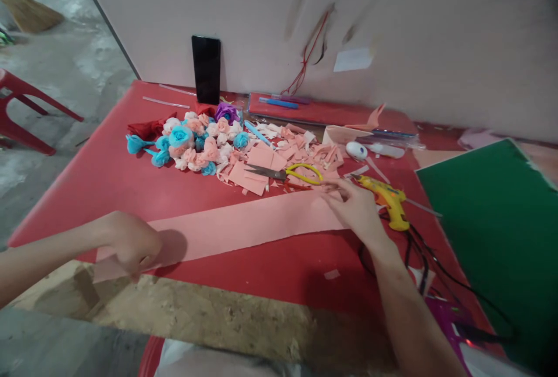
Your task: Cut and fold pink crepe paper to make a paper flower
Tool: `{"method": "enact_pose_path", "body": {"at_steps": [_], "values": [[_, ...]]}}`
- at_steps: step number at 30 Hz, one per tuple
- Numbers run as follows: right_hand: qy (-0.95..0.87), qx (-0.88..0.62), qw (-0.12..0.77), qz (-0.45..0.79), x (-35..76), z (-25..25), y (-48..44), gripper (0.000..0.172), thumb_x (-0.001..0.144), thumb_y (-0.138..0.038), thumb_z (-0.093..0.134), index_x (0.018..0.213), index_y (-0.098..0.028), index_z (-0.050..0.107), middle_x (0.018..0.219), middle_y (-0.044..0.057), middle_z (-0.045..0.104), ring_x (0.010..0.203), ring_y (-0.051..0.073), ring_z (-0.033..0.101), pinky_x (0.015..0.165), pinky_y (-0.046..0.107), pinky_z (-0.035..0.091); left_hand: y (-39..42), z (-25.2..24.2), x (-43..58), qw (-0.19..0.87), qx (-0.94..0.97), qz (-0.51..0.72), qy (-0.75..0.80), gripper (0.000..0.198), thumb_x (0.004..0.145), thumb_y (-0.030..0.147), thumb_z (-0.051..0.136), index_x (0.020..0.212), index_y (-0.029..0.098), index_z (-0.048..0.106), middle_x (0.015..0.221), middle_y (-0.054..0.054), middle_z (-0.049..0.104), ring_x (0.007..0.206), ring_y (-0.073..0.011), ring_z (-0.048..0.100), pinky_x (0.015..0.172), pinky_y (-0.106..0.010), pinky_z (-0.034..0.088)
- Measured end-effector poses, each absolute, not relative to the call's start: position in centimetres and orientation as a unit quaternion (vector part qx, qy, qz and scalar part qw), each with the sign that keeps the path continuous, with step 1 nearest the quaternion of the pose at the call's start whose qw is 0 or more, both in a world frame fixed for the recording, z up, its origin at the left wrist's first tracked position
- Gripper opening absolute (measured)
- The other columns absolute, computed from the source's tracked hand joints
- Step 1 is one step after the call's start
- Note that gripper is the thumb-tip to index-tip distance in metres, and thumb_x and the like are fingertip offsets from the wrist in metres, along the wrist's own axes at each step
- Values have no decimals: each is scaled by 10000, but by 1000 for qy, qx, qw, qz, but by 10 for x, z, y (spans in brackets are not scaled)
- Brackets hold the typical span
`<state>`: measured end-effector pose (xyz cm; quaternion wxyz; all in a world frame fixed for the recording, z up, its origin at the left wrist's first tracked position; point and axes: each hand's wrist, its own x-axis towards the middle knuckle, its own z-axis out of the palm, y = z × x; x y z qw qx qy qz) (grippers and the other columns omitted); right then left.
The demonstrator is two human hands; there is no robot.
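Note:
A long pink foam strip point(244, 226) lies across the red table point(108, 173). My left hand point(131, 243) pinches the strip's left end near the table's front edge, fingers curled. At the strip's right end my right hand point(355, 205) holds the far corner, thumb and fingers closed on it. Yellow-handled scissors point(288, 173) lie just beyond the strip among pink scraps point(261, 159). A yellow glue gun point(390, 200) rests right beside my right hand.
A heap of pink, white and blue foam roses point(196, 142) sits at mid-left. A black phone point(206, 69) leans on the wall. A green sheet point(492, 220) covers the right side. Black cables point(418, 261) trail from the glue gun. A red chair point(21, 110) stands to the left.

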<state>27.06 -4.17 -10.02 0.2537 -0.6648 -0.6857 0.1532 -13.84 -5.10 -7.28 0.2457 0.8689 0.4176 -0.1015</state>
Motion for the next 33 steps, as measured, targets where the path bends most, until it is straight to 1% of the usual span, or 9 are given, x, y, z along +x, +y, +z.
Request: {"method": "enact_pose_path", "body": {"at_steps": [3, 8, 10, 14, 16, 19, 21, 30, 33], "values": [[-693, -650, 266, 162, 265, -99, -48, 168, 726, -255, 545, 845, -198, 650, 720, 54, 691, 671, 209, 644, 618, 303, 490, -44, -46, -105, 410, 829, -275, 265, 222, 696, 209, 541, 507, 193, 657, 431, 14, 571, 339, -94, 388, 373, -224, 263], [-725, -601, 289, 172, 238, -97, -53, 166, 778, -279, 533, 878, -208, 646, 815, 38, 699, 761, 195, 648, 711, 313, 499, -26, -52, -16, 374, 881, 20, 288, 399, 797, 316, 544, 1171, 177, 550, 1101, -80, 620, 842, -176, 605, 698, -242, 444], [-737, -582, 298, 172, 227, -95, -58, 162, 806, -273, 513, 885, -218, 644, 874, 37, 695, 833, 187, 644, 778, 313, 492, -15, -67, 16, 389, 867, 86, 299, 623, 745, 339, 622, 1305, 166, 412, 1240, -113, 541, 807, -161, 603, 684, -245, 451], [-761, -562, 301, 117, 235, -91, -84, 239, 822, -321, 522, 1001, -200, 623, 1095, 102, 623, 1043, 222, 576, 880, 347, 458, 6, -87, 46, 456, 847, 69, 263, 172, 716, 171, 647, 878, 115, 668, 812, -28, 681, 664, -109, 586, 642, -195, 429], [-761, -587, 246, 127, 254, -91, -104, 211, 846, -295, 470, 860, -189, 652, 946, 106, 652, 889, 202, 628, 770, 303, 492, 13, -89, 42, 471, 843, 69, 253, 84, 737, 152, 621, 784, 118, 681, 741, -8, 680, 618, -81, 579, 623, -173, 429], [-765, -576, 32, 287, 285, -97, -132, 216, 791, -197, 479, 703, -212, 675, 693, 46, 684, 627, 169, 643, 581, 245, 478, 17, -90, 24, 524, 814, 63, 243, 123, 775, 182, 586, 805, 120, 687, 756, -17, 691, 520, -53, 568, 572, -164, 447], [-758, -566, -4, 325, 296, -100, -143, 205, 755, -173, 505, 659, -216, 681, 666, 32, 699, 607, 172, 652, 567, 235, 477, 14, -92, 17, 543, 797, 74, 252, 137, 785, 205, 584, 827, 119, 682, 795, -32, 696, 521, -55, 580, 579, -172, 459], [-703, -607, 188, 319, 284, -76, -148, 243, 810, -363, 504, 723, -207, 669, 726, 48, 698, 659, 162, 649, 631, 233, 494, -29, -105, 48, 478, 851, -2, 217, 620, 719, 371, 700, 1254, 160, 468, 1235, -93, 579, 1086, -211, 565, 860, -273, 443], [-673, -640, 120, 351, 296, -76, -157, 252, 797, -376, 505, 728, -208, 681, 741, 51, 714, 671, 183, 661, 638, 251, 495, -37, -109, 50, 403, 887, -50, 221, 633, 734, 311, 681, 1294, 179, 417, 1273, -94, 529, 1046, -228, 577, 779, -278, 450]]}}
